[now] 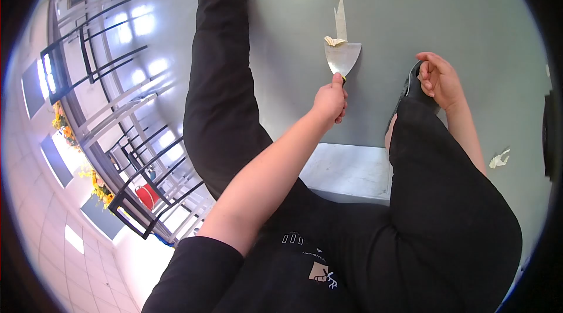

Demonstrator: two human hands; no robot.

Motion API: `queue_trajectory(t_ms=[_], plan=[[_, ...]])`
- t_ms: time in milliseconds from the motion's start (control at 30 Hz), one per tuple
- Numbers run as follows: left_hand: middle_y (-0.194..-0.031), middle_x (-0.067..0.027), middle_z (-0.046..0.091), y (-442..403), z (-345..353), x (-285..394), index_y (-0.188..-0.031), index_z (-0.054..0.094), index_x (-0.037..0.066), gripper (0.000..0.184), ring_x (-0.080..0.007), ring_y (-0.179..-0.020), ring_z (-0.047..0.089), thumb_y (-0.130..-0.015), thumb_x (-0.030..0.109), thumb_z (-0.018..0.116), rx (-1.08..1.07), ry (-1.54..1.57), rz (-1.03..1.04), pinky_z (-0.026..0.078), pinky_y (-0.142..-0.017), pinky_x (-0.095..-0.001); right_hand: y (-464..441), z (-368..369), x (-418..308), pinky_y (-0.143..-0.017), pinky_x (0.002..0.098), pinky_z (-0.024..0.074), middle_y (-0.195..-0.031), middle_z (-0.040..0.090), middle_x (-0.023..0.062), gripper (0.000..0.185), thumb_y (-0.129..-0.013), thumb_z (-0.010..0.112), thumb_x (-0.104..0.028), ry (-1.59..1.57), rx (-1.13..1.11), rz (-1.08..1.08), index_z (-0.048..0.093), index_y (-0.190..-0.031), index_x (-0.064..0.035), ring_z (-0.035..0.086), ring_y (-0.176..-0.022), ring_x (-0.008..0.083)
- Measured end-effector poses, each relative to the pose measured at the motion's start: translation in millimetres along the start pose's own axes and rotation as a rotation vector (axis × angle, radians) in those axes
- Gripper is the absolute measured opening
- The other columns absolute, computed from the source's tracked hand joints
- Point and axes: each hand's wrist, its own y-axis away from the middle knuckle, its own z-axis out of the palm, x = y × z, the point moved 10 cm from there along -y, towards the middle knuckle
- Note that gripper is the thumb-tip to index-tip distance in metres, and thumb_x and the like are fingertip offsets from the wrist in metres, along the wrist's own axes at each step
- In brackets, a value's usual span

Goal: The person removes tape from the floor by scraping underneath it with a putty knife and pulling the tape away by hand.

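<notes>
So my scraper blade [343, 58] is smooth, shiny metal, and the tape [341, 17] looks papery and matt. The floor [293, 26] is smooth grey with a soft sheen, my trousers [220, 78] are matt black cloth, and the white box [347, 167] looks smooth, slightly glossy.

Black-framed furniture [128, 223] at left, red object [147, 196] among frames; yellow-orange flowers [98, 187] nearby.

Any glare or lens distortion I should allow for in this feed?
Head view: strong fisheye bending, dark corners; bright reflections wash out patches of the floor at left; the scraper stays readable, its blade lightly shiny; soft shadowing beside the outstretched leg.
</notes>
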Motion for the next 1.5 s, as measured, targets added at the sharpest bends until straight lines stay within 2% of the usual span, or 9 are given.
queue_trajectory(t_ms=[200,300,367,433,633,800,1067,1300,1500], plan=[[-0.059,-0.0012,0.042,15,0,-55,-0.082,0.048,0.008,0.057,-0.0138,-0.042,0.037,-0.099,0.060,0.032,-0.020,-0.075,-0.069,0.030,-0.038,-0.0297,0,-2,1,-0.036,0.0249,0.0328,-0.065,0.052,0.0057,0.028,-0.099,0.045,-0.023,-0.023,-0.009,-0.017,0.051,-0.110,0.0019,0.046,-0.047,0.0123],[-0.060,-0.0014,0.043,7,-3,-13,-0.082,0.047,0.008,0.058,-0.0139,-0.044,0.039,-0.099,0.061,0.031,0.003,-0.110,0.067,0.032,-0.040,-0.0301,-2,-1,1,-0.036,0.0250,0.0328,-0.065,0.052,0.0057,0.028,-0.099,0.045,-0.023,-0.018,-0.028,-0.014,0.052,-0.110,0.0018,0.046,-0.047,0.0123],[-0.064,-0.0017,0.044,1,-3,-5,-0.084,0.048,0.007,0.057,-0.0145,-0.049,0.043,-0.099,0.059,0.030,-0.017,-0.056,-0.123,0.037,-0.044,-0.0321,0,-1,0,-0.036,0.0250,0.0327,-0.065,0.053,0.0058,0.028,-0.099,0.045,-0.023,-0.013,-0.031,-0.010,0.052,-0.109,0.0017,0.046,-0.047,0.0123],[-0.062,-0.0015,0.044,7,-3,2,-0.083,0.048,0.007,0.058,-0.0144,-0.048,0.043,-0.099,0.060,0.030,-0.033,-0.060,-0.021,0.037,-0.043,-0.0321,0,-1,1,-0.036,0.0251,0.0327,-0.065,0.053,0.0058,0.028,-0.099,0.045,-0.023,0.006,0.003,-0.004,0.052,-0.109,0.0017,0.046,-0.047,0.0123],[-0.060,-0.0023,0.045,13,-8,-65,-0.079,0.048,0.008,0.059,-0.0151,-0.045,0.042,-0.098,0.062,0.031,-0.003,-0.084,-0.092,0.035,-0.041,-0.0323,0,-1,1,-0.036,0.0254,0.0325,-0.066,0.053,0.0058,0.029,-0.099,0.045,-0.024,-0.045,-0.016,-0.024,0.052,-0.110,0.0020,0.046,-0.047,0.0123],[-0.061,-0.0020,0.044,-5,-6,4,-0.078,0.047,0.009,0.059,-0.0151,-0.048,0.043,-0.098,0.062,0.031,-0.001,-0.009,0.000,0.035,-0.044,-0.0328,0,-3,1,-0.036,0.0256,0.0325,-0.065,0.053,0.0059,0.028,-0.099,0.045,-0.024,-0.013,-0.016,-0.009,0.052,-0.109,0.0019,0.046,-0.047,0.0124],[-0.058,-0.0021,0.044,11,-9,-54,-0.077,0.048,0.008,0.060,-0.0154,-0.044,0.041,-0.097,0.063,0.034,-0.013,-0.074,-0.056,0.032,-0.040,-0.0318,1,-3,1,-0.037,0.0254,0.0321,-0.065,0.052,0.0061,0.029,-0.099,0.045,-0.024,-0.041,0.011,-0.017,0.051,-0.110,0.0023,0.046,-0.047,0.0127],[-0.058,-0.0032,0.045,-9,-8,15,-0.078,0.048,0.009,0.061,-0.0164,-0.046,0.045,-0.097,0.064,0.032,-0.028,-0.071,0.029,0.035,-0.041,-0.0323,1,-2,0,-0.037,0.0256,0.0316,-0.065,0.052,0.0063,0.029,-0.099,0.045,-0.024,-0.003,-0.007,0.001,0.052,-0.110,0.0020,0.045,-0.047,0.0127],[-0.058,-0.0036,0.046,5,-7,-59,-0.075,0.048,0.008,0.063,-0.0165,-0.042,0.044,-0.097,0.064,0.031,-0.010,-0.136,-0.023,0.036,-0.039,-0.0340,1,0,0,-0.037,0.0258,0.0319,-0.065,0.053,0.0066,0.029,-0.099,0.046,-0.024,-0.030,0.005,-0.008,0.051,-0.110,0.0021,0.045,-0.047,0.0126]])
